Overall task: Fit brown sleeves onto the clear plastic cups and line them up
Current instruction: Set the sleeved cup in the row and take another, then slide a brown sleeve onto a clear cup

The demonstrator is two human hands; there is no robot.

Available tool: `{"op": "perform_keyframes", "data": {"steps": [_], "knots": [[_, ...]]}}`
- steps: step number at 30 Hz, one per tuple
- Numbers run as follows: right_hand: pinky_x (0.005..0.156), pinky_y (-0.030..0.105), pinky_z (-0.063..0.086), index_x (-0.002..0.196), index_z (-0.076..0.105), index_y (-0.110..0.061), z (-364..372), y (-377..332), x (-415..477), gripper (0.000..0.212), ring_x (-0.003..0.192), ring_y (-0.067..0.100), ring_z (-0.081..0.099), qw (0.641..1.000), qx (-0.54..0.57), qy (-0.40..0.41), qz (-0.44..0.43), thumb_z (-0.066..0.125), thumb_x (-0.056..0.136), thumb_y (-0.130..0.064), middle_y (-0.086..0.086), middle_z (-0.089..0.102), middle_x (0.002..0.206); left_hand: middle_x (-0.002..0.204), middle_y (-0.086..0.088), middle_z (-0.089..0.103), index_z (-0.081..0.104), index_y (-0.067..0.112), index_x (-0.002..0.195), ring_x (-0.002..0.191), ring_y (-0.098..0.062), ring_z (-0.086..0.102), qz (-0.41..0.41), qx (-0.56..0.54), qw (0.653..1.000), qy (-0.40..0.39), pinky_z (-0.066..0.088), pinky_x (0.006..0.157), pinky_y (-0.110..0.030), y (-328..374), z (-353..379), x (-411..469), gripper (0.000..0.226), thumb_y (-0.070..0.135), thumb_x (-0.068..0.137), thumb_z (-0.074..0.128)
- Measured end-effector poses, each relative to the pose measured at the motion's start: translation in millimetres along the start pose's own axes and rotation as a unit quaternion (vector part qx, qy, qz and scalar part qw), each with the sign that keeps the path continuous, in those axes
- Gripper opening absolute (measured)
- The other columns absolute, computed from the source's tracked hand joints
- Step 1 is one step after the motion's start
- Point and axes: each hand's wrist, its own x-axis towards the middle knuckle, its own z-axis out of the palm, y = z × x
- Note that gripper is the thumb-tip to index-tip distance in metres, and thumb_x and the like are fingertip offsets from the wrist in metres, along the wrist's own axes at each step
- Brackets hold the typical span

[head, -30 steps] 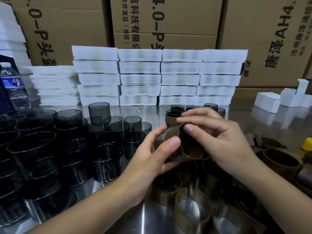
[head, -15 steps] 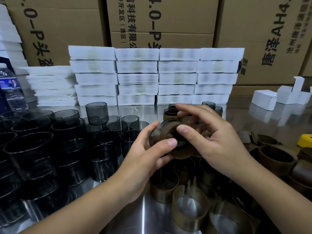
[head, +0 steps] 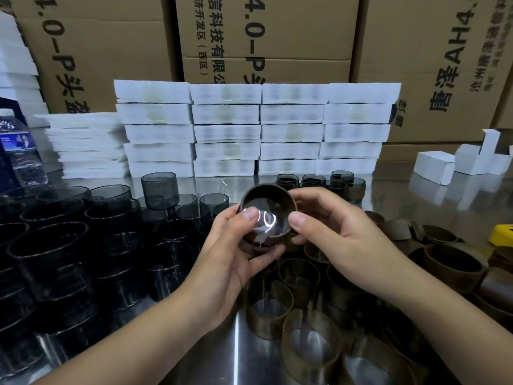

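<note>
A: What has changed in the head view since half a second ago?

B: The held cup (head: 266,218) has been turned. It lay more on its side then, with the right hand arched over it. Now one round end faces the camera, with a brown sleeve ringing a glossy clear face (base or inside, I can't tell which).

A: And the fingers?

B: The left hand (head: 236,262) cradles it from below, fingers curled underneath and thumb pressed on the near rim. The right hand (head: 341,240) pinches its right side, thumb in front and fingers wrapped behind. Both grip it, and it is raised off the table (head: 236,357), above the middle.

A: What's on the surface?

B: It's shiny steel. Bare cups (head: 111,232) crowd the left edge, some of them stacked. Sleeved cups (head: 269,309) stand by the near edge under the hands, and a far cluster (head: 341,187) of them sits beyond the right hand. Loose sleeves (head: 452,262) are heaped toward the right edge, next to a yellow object (head: 502,234) that the frame cuts off.

A: And the room?

B: Flat white boxes (head: 224,134) are stacked in columns along the far edge. Small cartons (head: 435,165) (white, one with its flap up) sit at the far right corner and a water bottle (head: 19,151) at the far left. Printed cardboard cases (head: 277,37) make a wall behind it all.
</note>
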Motion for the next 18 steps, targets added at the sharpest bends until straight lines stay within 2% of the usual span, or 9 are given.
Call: {"op": "perform_keyframes", "data": {"steps": [3, 8, 10, 15, 18], "knots": [[0.084, 0.03, 0.053, 0.104, 0.062, -0.039, -1.5, 1.0, 0.9, 0.034, 0.095, 0.006, 0.065, 1.0, -0.005, 0.006, 0.007, 0.057, 0.074, -0.055, -0.015, 0.068, 0.103, 0.122, -0.016, 0.065, 0.048, 0.006, 0.132, 0.107, -0.025, 0.067, -0.006, 0.006, 1.0, -0.017, 0.056, 0.078, -0.033, -2.7, -2.0, 0.2, 0.081, 0.042, 0.063, 0.073], [0.082, 0.03, 0.054, 0.102, 0.065, -0.035, -1.4, 1.0, 1.7, 0.031, 0.091, 0.005, 0.067, 1.0, -0.001, 0.003, 0.019, 0.061, 0.074, -0.049, -0.013, 0.071, 0.097, 0.124, -0.014, 0.065, 0.053, 0.008, 0.13, 0.11, -0.022, 0.065, -0.008, 0.019, 0.999, -0.03, 0.056, 0.081, -0.032, -7.0, -4.4, 0.9, 0.073, 0.04, 0.066, 0.07], [0.083, 0.031, 0.054, 0.102, 0.066, -0.034, -2.1, 0.2, 1.3, 0.036, 0.091, 0.005, 0.067, 1.0, -0.005, -0.006, 0.026, 0.061, 0.071, -0.052, -0.013, 0.071, 0.098, 0.125, -0.014, 0.064, 0.053, 0.008, 0.129, 0.112, -0.023, 0.065, -0.012, 0.013, 0.999, -0.035, 0.056, 0.083, -0.033, -7.1, -4.6, 0.7, 0.072, 0.038, 0.065, 0.069], [0.092, 0.037, 0.052, 0.107, 0.068, -0.035, -2.9, -2.3, 1.5, 0.041, 0.098, 0.005, 0.065, 0.999, -0.03, -0.008, 0.031, 0.064, 0.071, -0.053, -0.01, 0.07, 0.106, 0.125, -0.016, 0.063, 0.062, 0.01, 0.114, 0.118, -0.026, 0.06, -0.039, -0.019, 0.995, -0.085, 0.05, 0.099, -0.043, -6.2, -6.1, 1.3, 0.053, 0.033, 0.066, 0.065], [0.094, 0.039, 0.051, 0.108, 0.07, -0.033, -4.5, -4.5, 2.8, 0.035, 0.101, 0.005, 0.065, 0.999, -0.03, 0.003, 0.03, 0.062, 0.075, -0.042, -0.01, 0.07, 0.106, 0.124, -0.015, 0.065, 0.056, 0.005, 0.123, 0.116, -0.025, 0.062, -0.044, -0.006, 0.994, -0.096, 0.051, 0.098, -0.042, -6.3, -8.7, 2.3, 0.063, 0.026, 0.064, 0.065]]}}
